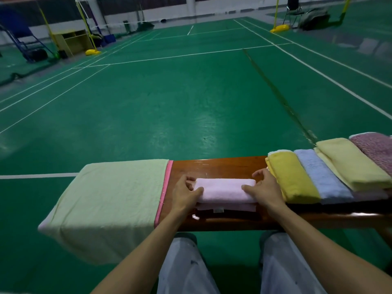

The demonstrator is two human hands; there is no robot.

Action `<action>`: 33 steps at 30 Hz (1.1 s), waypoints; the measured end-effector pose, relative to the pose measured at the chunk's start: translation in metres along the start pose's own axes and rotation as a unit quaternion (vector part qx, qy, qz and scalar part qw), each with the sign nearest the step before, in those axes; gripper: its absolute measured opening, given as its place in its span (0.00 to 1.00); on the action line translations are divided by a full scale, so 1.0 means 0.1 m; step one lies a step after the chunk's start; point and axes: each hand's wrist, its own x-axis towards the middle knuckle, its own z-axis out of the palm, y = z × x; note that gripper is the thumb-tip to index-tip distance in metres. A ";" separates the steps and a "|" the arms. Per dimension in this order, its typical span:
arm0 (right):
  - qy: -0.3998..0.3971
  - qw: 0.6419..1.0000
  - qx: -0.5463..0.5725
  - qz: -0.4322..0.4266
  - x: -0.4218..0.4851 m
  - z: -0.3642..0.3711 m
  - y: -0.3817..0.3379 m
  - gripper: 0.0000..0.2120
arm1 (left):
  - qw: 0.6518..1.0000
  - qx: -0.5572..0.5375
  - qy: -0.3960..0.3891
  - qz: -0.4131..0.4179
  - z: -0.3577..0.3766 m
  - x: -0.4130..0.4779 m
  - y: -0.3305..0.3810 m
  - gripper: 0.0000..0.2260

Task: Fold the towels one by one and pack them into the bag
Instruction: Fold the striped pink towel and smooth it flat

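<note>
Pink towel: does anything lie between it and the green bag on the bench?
Nothing visible does. Only bare bench separates the pink towel from the green bag on its left; the left hand holds that end of the towel.

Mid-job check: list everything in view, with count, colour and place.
pink towel: one, pale pink, folded, bench centre
green cloth: one, light green with pink edge, over bench's left end; probably the bag
other towels: four on top, bench's right end, overlapping: yellow towel, blue towel, pale yellow towel, mauve towel
bench: one, brown wood, foreground
court floor: green, white lines, beyond
left hand: one, grips pink towel's left end
right hand: one, grips its right end
</note>
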 end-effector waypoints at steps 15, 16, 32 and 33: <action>-0.146 0.954 -0.208 -0.160 0.05 0.14 0.02 0.58 | 0.879 0.342 -0.145 0.299 0.30 0.10 0.09 0.21; -0.162 0.947 -0.233 -0.151 0.05 0.17 0.09 0.60 | 0.876 0.351 -0.159 0.291 0.32 0.10 0.02 0.23; -0.253 0.943 -0.179 -0.119 0.00 -0.04 0.22 0.26 | 0.947 0.142 -0.254 0.134 -0.18 0.16 -0.33 0.24; -0.254 0.946 -0.154 -0.131 -0.01 -0.05 0.23 0.24 | 0.951 0.124 -0.250 0.136 -0.21 0.16 -0.33 0.24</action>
